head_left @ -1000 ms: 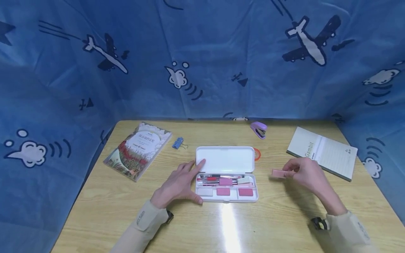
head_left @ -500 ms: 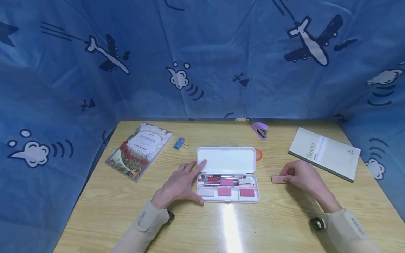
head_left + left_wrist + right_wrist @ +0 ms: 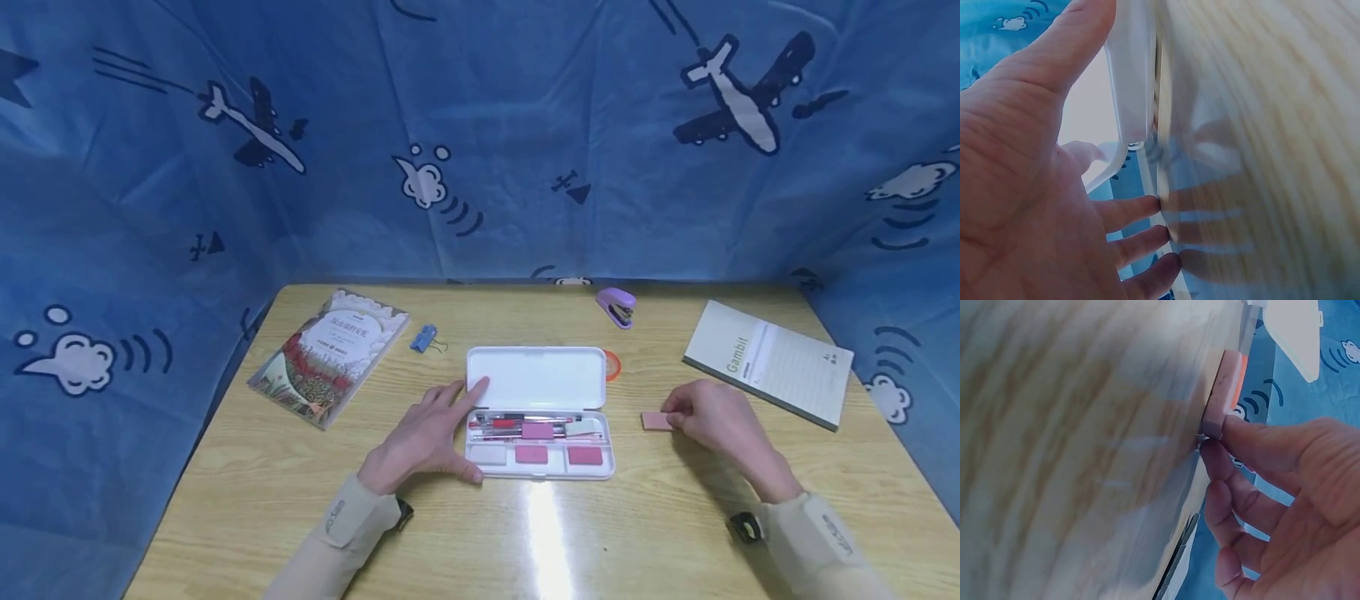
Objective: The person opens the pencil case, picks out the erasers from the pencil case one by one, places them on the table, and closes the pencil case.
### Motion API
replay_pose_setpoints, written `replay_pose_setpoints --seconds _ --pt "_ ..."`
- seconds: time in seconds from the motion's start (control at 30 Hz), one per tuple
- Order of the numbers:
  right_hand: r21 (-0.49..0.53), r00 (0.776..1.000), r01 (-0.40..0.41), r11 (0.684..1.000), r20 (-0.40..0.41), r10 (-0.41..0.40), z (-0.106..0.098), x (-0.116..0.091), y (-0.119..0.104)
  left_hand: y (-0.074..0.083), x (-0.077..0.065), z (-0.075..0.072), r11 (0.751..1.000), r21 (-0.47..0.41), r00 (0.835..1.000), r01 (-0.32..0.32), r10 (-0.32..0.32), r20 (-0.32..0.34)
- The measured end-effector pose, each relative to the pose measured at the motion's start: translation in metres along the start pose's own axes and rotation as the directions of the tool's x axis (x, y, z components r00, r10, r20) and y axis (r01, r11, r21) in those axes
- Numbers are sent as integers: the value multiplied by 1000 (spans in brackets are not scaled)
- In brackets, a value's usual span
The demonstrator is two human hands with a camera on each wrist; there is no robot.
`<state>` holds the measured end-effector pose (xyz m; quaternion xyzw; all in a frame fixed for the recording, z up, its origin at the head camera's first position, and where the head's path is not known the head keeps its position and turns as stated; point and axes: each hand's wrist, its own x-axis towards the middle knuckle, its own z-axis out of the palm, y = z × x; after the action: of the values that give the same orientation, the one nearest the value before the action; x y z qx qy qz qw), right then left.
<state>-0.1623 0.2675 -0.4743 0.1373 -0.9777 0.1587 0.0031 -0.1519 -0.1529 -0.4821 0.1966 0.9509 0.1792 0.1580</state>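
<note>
Head view | right hand [image 3: 707, 413]: fingers pinch end of pink eraser [image 3: 656, 421], flat on tabletop [image 3: 637, 533] right of white pencil case [image 3: 543, 380] | left hand [image 3: 423, 442]: fingers spread, touching case, gripping nothing | light, level pinch advisable

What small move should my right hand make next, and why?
I'd probably have the right hand let go of the pink eraser it pinches: that appears to lie flat on the table, held only at one end.

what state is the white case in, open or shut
Open: the white case has its lid swung back, and pens and erasers show inside.
</note>
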Motion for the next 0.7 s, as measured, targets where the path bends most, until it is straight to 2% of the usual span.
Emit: replay_pose_setpoints --seconds 0.2,0.5,0.6,0.7 --pt "1 1000 2 1000 -4 -2 1 -1 -1 1 0 -1 1000 3 1000 -2 2 -4" --pt "47 998 -42 998 42 40 0 1 1 0 0 0 1000 12 1000 -11 11 -11" --pt "85 997 -66 994 52 62 1 1 2 1 0 0 1000 14 1000 -10 10 -7" --pt "171 997 -77 982 38 71 0 3 -4 0 -1 -1 1000 12 1000 -7 7 -8"
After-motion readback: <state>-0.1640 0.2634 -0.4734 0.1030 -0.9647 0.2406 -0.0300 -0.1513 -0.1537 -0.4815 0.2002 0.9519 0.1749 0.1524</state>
